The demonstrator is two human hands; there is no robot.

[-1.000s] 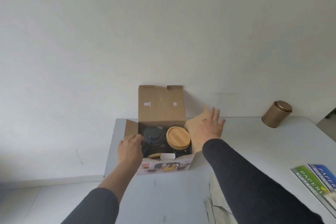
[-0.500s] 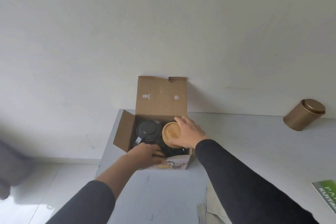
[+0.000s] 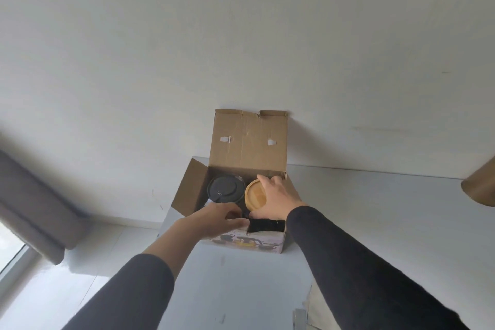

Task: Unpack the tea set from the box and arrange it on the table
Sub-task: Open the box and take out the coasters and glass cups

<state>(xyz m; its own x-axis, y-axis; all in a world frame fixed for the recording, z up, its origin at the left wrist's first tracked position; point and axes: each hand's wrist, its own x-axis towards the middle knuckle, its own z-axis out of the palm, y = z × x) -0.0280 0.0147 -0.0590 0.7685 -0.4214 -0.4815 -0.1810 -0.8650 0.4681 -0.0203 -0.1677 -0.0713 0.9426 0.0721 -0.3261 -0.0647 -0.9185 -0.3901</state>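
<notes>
Here the right hand [image 3: 276, 197] grips the flat, upward-facing wooden lid [image 3: 255, 195]; left hand [image 3: 214, 218] fingers curl inside the box [image 3: 250, 139].

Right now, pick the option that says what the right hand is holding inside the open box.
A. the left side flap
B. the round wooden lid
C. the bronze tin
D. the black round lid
B: the right hand curls its fingers and thumb around the round wooden lid inside the cardboard box, beside the black round lid, which it does not touch.
</notes>
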